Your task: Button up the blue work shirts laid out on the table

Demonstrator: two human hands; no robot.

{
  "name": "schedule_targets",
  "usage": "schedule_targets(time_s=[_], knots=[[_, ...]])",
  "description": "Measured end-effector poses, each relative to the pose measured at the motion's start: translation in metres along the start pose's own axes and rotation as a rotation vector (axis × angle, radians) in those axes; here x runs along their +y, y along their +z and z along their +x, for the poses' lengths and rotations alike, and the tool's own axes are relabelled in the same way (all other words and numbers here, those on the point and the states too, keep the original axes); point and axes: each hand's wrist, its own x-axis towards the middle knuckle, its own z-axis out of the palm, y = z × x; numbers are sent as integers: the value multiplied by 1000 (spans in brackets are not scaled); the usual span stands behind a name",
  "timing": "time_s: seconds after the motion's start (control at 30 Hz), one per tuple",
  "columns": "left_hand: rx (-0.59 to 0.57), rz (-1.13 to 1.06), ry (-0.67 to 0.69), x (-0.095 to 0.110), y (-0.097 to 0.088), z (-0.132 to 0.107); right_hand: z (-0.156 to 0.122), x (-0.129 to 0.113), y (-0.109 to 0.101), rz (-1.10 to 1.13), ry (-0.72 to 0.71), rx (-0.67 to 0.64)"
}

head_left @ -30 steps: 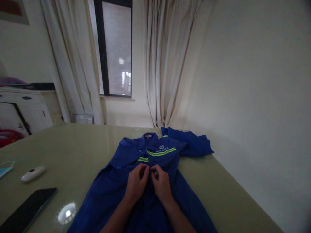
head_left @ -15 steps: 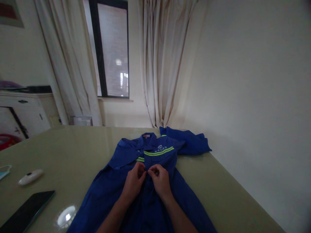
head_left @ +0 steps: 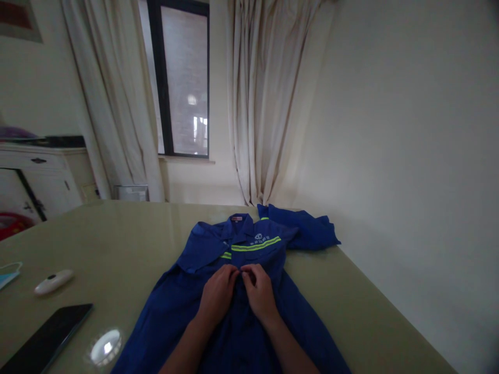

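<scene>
A blue work jacket (head_left: pixel 259 257) with yellow-green reflective stripes and a white chest logo lies spread front up, collar at the far end. Over its front placket, just below the stripes, my left hand (head_left: pixel 220 291) is closed, fingertips pinching the cloth. My right hand (head_left: pixel 258 292) mirrors it close by on the right, thumb and index finger pressed together on the placket edge. The fingertips of both hands nearly meet. Whether a button sits between them is hidden. Another folded blue garment or sleeve (head_left: pixel 312 228) lies beyond the jacket's right shoulder.
The jacket rests on a greenish glossy table (head_left: pixel 128 239). At the left lie a black phone (head_left: pixel 49 337), a white oval device (head_left: pixel 53 282) and part of a face mask (head_left: pixel 8 276). A wall (head_left: pixel 409 182) borders the table's right side; curtains (head_left: pixel 261 104) hang behind.
Both hands have shifted slightly on the placket, and the left fingers have curled over more. The view has moved a little; the jacket lies as before.
</scene>
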Motion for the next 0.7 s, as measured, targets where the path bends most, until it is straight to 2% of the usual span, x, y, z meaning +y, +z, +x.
schedule_targets(time_s=[0.1,0.2,0.3,0.37,0.53,0.7], knots=[[32,-50,37,-4,4,-1,-4,-5,2,-201,-106,-7],[60,-22,22,-6,2,1,-5,-9,3,-361,-91,-115],[145,115,-61,-5,-5,4,-7,-12,4,-442,-50,-148],[153,251,-131,-3,-10,3,-12,-12,2,-457,-45,-128],[-44,495,-157,5,-23,-14,-24,-20,-7,-503,-42,-133],[-363,502,-285,13,-46,-21,-14,-40,-8,-667,156,-208]])
